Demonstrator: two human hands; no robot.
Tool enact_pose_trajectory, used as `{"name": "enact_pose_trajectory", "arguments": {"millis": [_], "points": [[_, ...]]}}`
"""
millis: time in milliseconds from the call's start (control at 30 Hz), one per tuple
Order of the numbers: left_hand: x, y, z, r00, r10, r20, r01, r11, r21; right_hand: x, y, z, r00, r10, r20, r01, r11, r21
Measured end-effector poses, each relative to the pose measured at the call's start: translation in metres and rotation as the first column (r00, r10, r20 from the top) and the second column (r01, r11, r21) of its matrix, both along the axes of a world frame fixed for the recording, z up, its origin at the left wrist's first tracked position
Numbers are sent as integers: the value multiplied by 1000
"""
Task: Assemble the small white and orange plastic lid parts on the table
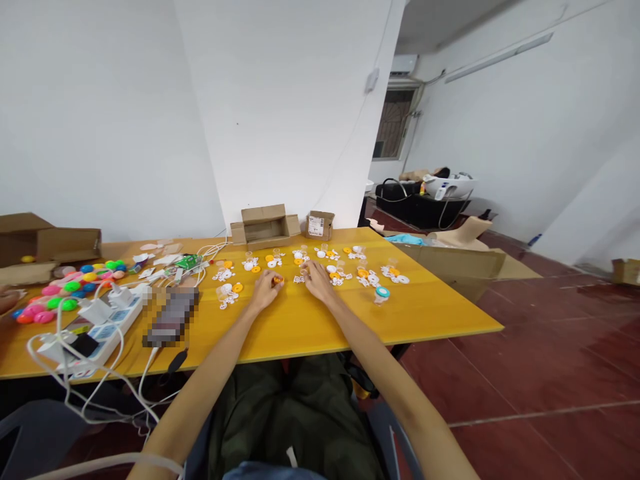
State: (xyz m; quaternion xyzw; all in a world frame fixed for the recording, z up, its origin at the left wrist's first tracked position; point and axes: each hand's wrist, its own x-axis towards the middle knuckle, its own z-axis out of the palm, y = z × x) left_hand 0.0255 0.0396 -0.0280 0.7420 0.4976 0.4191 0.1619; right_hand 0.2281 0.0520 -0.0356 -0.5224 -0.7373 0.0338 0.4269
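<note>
On the yellow table, my left hand [267, 291] is closed, its fingers curled around a small orange lid [278, 281] that shows only in part. Beside it on the right, my right hand [316, 280] pinches what looks like a small clear plastic cup [303, 271], mostly covered by the fingers. Small white printed pieces [299, 280] lie between the two hands. Around them sit several little groups of clear cups, orange rings [238, 288], white discs [331, 269] and printed pieces. A clear cup with a teal lid [382, 293] stands to the right.
A power strip [113, 327] with tangled white cables and a blurred-out phone [173, 317] lie at the left. Farther left are colourful plastic balls [73, 287]. An open cardboard box [265, 227] and a smaller box [320, 225] stand against the wall.
</note>
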Motion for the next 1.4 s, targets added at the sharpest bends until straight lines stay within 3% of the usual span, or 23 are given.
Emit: {"name": "enact_pose_trajectory", "arguments": {"millis": [167,567,833,1000,1167,1400], "points": [[1,0,0,1000,-5,-9,5,1000,-8,3,6,-7,997,77,13,-77,997,4],[-2,3,-4,999,-29,-41,29,1000,-2,3,8,-12,990,122,70,-120,992,-32],[1,-1,1,999,-31,-37,31,999,-7,1,0,-4,991,91,96,-87,995,-43],[3,-2,4,998,-55,3,55,998,-7,-2,-7,3,994,54,91,-58,997,45],[5,-4,6,988,-126,87,127,992,-1,-8,-14,7,986,155,68,-162,981,103],[4,-4,7,970,-160,184,168,985,-29,-17,-19,3,951,301,72,-301,954,-16]]}}
